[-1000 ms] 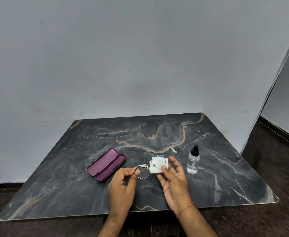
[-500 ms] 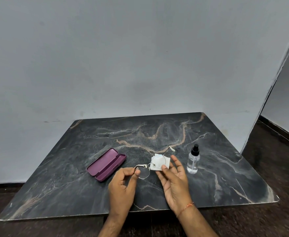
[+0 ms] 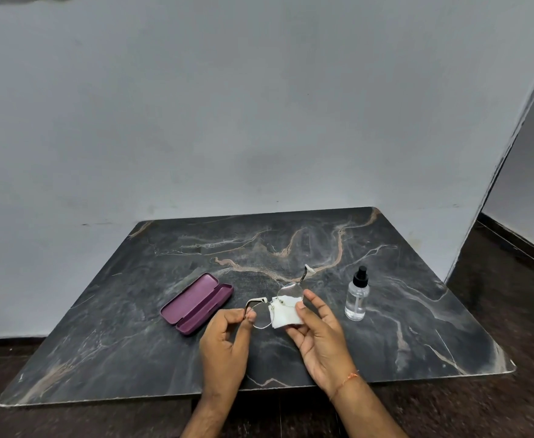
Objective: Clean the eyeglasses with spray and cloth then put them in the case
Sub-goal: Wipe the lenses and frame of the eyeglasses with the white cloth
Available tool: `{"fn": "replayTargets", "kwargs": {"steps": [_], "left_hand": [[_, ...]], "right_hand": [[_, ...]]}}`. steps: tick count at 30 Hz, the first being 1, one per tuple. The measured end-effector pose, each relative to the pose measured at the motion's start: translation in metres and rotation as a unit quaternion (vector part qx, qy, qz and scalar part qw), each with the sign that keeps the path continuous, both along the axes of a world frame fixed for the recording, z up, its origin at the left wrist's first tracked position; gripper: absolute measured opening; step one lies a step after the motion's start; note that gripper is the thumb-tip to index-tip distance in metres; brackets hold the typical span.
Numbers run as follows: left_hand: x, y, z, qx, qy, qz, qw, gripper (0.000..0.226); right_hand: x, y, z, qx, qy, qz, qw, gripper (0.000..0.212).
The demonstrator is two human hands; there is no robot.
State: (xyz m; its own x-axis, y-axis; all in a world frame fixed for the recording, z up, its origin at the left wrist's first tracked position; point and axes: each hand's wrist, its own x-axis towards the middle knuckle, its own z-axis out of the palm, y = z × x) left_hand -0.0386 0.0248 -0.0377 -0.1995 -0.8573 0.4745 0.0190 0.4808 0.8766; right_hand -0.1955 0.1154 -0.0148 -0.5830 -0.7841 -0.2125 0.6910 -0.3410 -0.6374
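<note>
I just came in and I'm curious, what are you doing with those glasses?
A person is cleaning the eyeglasses. The left hand pinches the frame, and the right hand holds a white cloth against one lens. The purple case lies open on the dark table, and the spray bottle stands upright nearby.

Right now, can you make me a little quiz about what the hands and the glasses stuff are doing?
1. True or false: the purple case lies shut on the table.
2. Which hand holds the white cloth against the eyeglasses? A) left hand B) right hand C) neither
3. Fill in: the spray bottle stands upright to the ____ of the right hand.

Key:
1. False. The case lies open, with both halves showing.
2. B. The right hand pinches the cloth on one lens, while the left hand pinches the frame at the other end.
3. Right. It stands alone, and no hand touches it.
</note>
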Motion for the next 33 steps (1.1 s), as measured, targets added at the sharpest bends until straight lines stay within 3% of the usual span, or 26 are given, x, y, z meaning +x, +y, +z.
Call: {"fn": "replayTargets", "kwargs": {"steps": [6, 10, 18, 23, 30, 33], "left_hand": [[-0.001, -0.001, -0.001, 0.021, -0.001, 0.021, 1.0, 0.021], [-0.001, 0.0, 0.001, 0.028, -0.007, 0.015, 0.999, 0.013], [-0.001, -0.004, 0.002, 0.071, 0.034, -0.032, 0.996, 0.01], [-0.002, -0.006, 0.004, 0.053, 0.026, -0.044, 0.997, 0.014], [-0.004, -0.005, 0.004, 0.053, 0.034, -0.035, 0.997, 0.007], [-0.001, -0.002, 0.003, 0.01, 0.036, -0.012, 0.999, 0.022]], "right_hand": [[0.005, 0.002, 0.002, 0.039, 0.029, 0.022, 0.999, 0.049], [0.014, 0.003, 0.007, 0.059, 0.064, 0.076, 0.993, 0.049], [0.025, 0.005, 0.003, 0.009, 0.057, 0.105, 0.993, 0.05], [0.022, 0.008, 0.004, -0.017, 0.054, 0.133, 0.99, 0.059], [0.021, 0.005, 0.004, 0.013, 0.063, 0.132, 0.989, 0.043], [0.025, 0.003, 0.004, 0.012, 0.057, 0.123, 0.991, 0.043]]}}
